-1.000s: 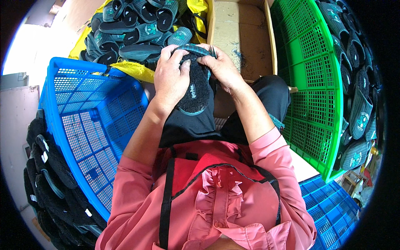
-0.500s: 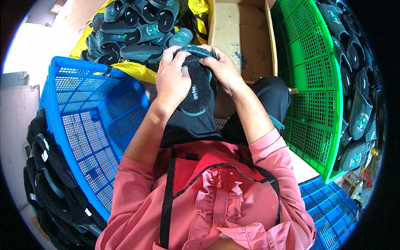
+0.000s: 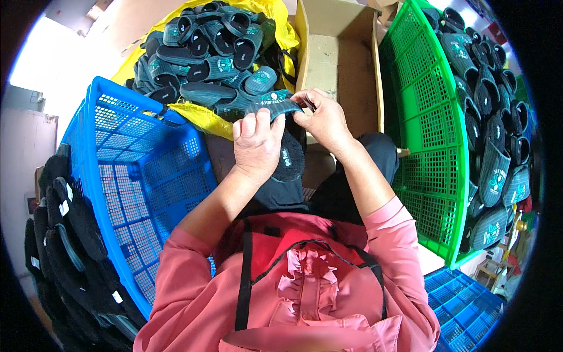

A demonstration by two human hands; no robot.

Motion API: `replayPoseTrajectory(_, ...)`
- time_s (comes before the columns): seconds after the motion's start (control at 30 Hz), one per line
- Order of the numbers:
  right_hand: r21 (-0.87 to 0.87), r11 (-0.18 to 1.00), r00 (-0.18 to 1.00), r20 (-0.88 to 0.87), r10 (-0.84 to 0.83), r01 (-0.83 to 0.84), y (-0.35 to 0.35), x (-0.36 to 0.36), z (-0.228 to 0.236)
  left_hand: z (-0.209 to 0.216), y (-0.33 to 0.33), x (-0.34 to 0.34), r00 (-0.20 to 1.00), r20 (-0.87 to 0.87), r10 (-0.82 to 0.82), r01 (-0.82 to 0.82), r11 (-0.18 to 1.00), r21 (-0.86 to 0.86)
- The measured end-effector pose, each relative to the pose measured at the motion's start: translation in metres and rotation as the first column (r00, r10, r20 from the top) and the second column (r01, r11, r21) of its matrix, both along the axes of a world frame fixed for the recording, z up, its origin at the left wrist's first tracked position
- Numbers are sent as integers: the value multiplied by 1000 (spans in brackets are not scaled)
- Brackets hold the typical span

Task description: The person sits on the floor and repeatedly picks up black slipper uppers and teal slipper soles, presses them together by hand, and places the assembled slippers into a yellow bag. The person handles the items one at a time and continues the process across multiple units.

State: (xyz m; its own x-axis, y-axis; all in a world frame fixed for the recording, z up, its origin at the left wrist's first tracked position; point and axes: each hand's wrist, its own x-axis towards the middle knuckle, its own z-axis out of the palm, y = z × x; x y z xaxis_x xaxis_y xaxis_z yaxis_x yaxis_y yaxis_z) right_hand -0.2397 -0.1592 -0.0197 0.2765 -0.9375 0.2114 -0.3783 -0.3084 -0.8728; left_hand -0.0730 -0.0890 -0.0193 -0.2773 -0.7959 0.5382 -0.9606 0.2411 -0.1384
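Over my lap I hold a slipper (image 3: 290, 157) with a black fuzzy insole and a dark teal ribbed upper that carries a green print. My left hand (image 3: 257, 142) is closed around the upper's left side, fingers curled over it. My right hand (image 3: 324, 122) pinches at the upper's right edge with thumb and fingers. Something thin and dark shows between the right fingers, too small to make out. The left hand covers part of the insole.
A yellow sack (image 3: 205, 119) heaped with similar slippers lies ahead, beside a cardboard box (image 3: 302, 61). A blue crate (image 3: 123, 193) stands at my left, with black fuzzy slipper pieces (image 3: 70, 234) beyond it. To the right is a green crate (image 3: 431, 141), with more slippers (image 3: 495, 170) past it.
Both hands have shifted slightly down in the picture with the slipper. The upper has tipped so its printed outer face shows, and the left fingers now curl over it.
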Motion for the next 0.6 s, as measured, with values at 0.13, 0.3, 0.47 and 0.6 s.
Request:
replayPoseTrajectory(0.13,-19,1000,985,-171,12,-15,1,1,14,-3,0,6,999,-2,-36,36,992,-125)
replayPoseTrajectory(0.3,29,998,933,-356,56,-49,-3,2,32,-1,13,-1,990,-95,-100,110,988,111)
replayPoseTrajectory(0.47,0,997,956,-285,73,-76,-6,13,28,-11,9,-13,998,-28,-57,60,993,101)
replayPoseTrajectory(0.6,-49,999,886,-463,-7,-18,-12,21,18,-14,2,-16,984,-49,-171,177,967,182)
